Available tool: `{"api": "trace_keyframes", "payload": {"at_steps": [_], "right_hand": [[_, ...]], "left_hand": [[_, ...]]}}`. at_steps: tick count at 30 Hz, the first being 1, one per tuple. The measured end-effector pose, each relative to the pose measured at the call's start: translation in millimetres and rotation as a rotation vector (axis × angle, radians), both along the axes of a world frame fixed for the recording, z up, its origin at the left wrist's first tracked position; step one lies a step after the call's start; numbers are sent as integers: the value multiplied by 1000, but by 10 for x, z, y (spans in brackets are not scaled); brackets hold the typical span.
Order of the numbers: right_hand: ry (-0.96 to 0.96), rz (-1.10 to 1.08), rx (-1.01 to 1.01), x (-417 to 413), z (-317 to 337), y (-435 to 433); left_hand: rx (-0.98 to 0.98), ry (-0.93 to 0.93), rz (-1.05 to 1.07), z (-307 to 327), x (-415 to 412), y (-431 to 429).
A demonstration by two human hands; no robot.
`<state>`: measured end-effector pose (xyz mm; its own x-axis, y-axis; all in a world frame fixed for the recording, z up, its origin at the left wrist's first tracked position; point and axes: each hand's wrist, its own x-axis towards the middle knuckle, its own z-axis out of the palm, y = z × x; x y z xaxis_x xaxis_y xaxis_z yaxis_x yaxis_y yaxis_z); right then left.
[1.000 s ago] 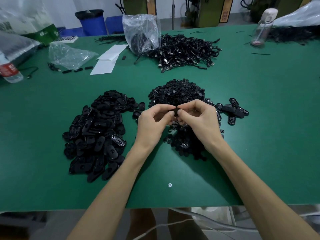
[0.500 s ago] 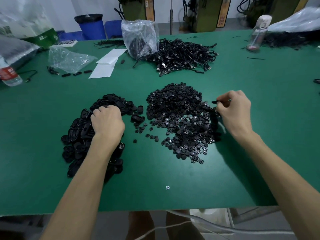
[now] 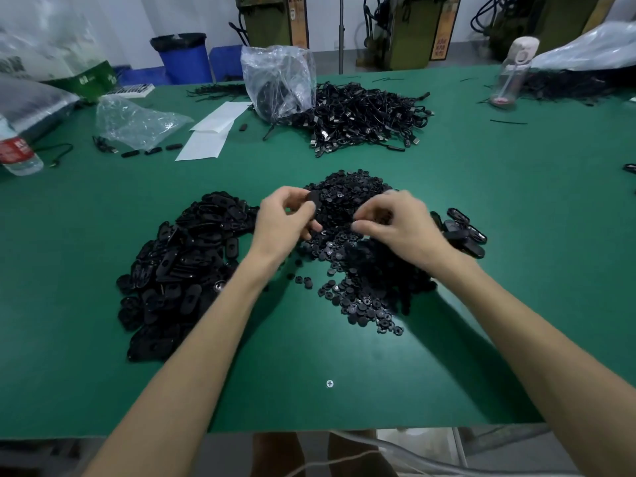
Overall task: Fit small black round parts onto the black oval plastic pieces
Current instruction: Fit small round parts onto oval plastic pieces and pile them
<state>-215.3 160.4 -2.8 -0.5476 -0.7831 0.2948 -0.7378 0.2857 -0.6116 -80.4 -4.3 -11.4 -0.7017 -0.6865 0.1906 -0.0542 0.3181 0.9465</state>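
1. A green table (image 3: 537, 277) fills the workshop in front of me, with machines standing behind its far edge.
2. My left hand (image 3: 282, 223) pinches one black oval piece (image 3: 314, 202) between thumb and curled fingers, over the heap of round parts (image 3: 358, 270).
3. My right hand (image 3: 399, 222) hangs over that heap with its fingertips bunched; I cannot tell whether they grip a part.
4. The pile of oval pieces (image 3: 182, 266) lies left of my left wrist.
5. A small cluster of ovals (image 3: 464, 232) sits just right of my right hand.
6. Farther back, a tangle of black cables (image 3: 361, 118) touches a clear plastic bag (image 3: 278, 80).
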Motion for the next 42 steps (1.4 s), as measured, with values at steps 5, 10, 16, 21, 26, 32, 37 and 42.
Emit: {"api": "trace_keyframes", "payload": {"at_steps": [5,10,16,21,26,32,37,42], "right_hand": [[51,168,115,166,-165,-281],[77,127,136,149,-304,-297],[59,73,40,134,-335,-234],[-6,-36,-116,86,-322,-173],[-78,-67,-127,86,-330,-125],[-179,-104,-204,90,-281,-89],[-306,-104,-311,94,-260,-85],[-518,-13,-403,116,-258,-98]], "left_hand": [[-1,135,37,-203,-123,132],[3,193,73,-299,-102,198],[160,248,-10,-326,-92,204],[245,239,-35,-349,-54,189],[226,208,-69,-369,-34,215],[167,162,-95,-364,-33,236],[175,196,-145,-372,-30,252],[170,199,-162,-366,-25,254]]}}
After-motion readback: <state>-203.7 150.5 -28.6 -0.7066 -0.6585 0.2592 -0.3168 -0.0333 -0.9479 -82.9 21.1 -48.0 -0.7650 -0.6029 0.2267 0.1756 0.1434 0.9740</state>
